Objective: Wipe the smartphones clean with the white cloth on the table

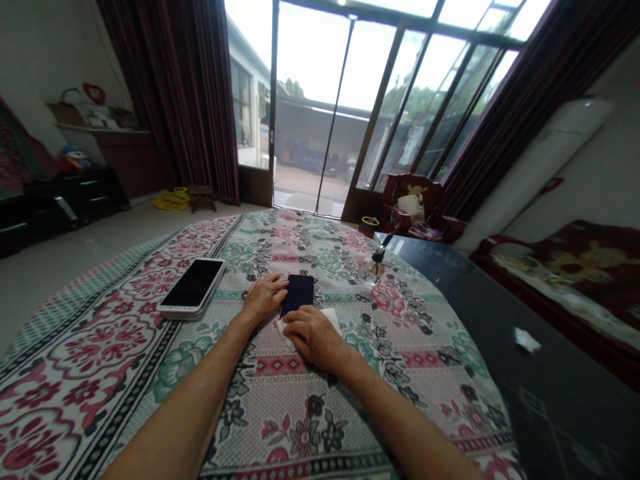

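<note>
A small dark rectangular object (pixel 299 292), dark blue or black, lies flat on the patterned tablecloth (pixel 305 393) between my hands. My left hand (pixel 265 298) touches its left edge, fingers bent and close together. Over its lower edge rests my right hand (pixel 313 335), fingers curled, with a white tissue or cloth (pixel 331 316) partly beneath it. What my right fingertips hold is hard to make out. Farther left lies a large white-framed device with a black screen (pixel 194 287), untouched.
A clear glass container (pixel 373 270) with a black-handled item (pixel 383 252) stands at the table's right. Beside the table is a dark glossy surface (pixel 480 320) with a crumpled white tissue (pixel 527 340). Wooden chairs (pixel 413 200) and glass doors are beyond.
</note>
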Demonstrator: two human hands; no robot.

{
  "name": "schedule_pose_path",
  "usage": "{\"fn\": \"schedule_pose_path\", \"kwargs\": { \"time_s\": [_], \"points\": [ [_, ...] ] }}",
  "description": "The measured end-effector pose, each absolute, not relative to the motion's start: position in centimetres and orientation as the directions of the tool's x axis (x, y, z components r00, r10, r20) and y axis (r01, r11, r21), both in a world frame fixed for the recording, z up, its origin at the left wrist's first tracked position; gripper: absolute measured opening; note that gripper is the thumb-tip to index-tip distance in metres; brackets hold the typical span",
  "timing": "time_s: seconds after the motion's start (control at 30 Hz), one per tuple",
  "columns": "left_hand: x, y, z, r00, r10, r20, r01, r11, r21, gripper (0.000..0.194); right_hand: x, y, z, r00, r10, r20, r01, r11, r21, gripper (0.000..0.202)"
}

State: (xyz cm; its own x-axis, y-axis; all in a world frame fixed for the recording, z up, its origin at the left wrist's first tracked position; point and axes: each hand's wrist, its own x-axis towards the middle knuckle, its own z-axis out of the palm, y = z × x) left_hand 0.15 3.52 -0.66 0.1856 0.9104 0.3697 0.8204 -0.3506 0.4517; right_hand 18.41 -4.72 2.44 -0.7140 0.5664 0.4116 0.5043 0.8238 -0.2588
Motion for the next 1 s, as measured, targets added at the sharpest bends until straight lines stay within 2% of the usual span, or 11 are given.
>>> {"fn": "schedule_pose_path", "kwargs": {
  "time_s": [0.17, 0.33, 0.53, 0.7, 1.0],
  "points": [
    [0.1, 3.5, -0.7, 0.197, 0.903, 0.383, 0.819, -0.366, 0.441, 0.029, 20.7, -4.3, 3.0, -0.685, 0.609, 0.4, 0.507, 0.792, -0.339, 0.016],
    [0.1, 3.4, -0.5, 0.202, 0.91, 0.362, 0.829, -0.356, 0.431, 0.029, 22.7, -4.1, 3.4, -0.668, 0.646, 0.371, 0.537, 0.762, -0.361, 0.019],
    [0.1, 3.5, -0.6, 0.204, 0.912, 0.356, 0.849, -0.346, 0.4, 0.03, 20.9, -4.7, 3.1, -0.687, 0.601, 0.408, 0.51, 0.799, -0.317, 0.014],
    [0.1, 3.6, -0.9, 0.207, 0.904, 0.375, 0.829, -0.365, 0.424, 0.03, 19.0, -4.8, 2.5, -0.696, 0.569, 0.437, 0.508, 0.821, -0.26, 0.012],
    [-0.2, 4.1, -1.6, 0.201, 0.892, 0.404, 0.798, -0.388, 0.46, 0.03, 20.4, -4.1, 1.9, -0.609, 0.623, 0.492, 0.544, 0.779, -0.313, 0.016]
  ]
}}
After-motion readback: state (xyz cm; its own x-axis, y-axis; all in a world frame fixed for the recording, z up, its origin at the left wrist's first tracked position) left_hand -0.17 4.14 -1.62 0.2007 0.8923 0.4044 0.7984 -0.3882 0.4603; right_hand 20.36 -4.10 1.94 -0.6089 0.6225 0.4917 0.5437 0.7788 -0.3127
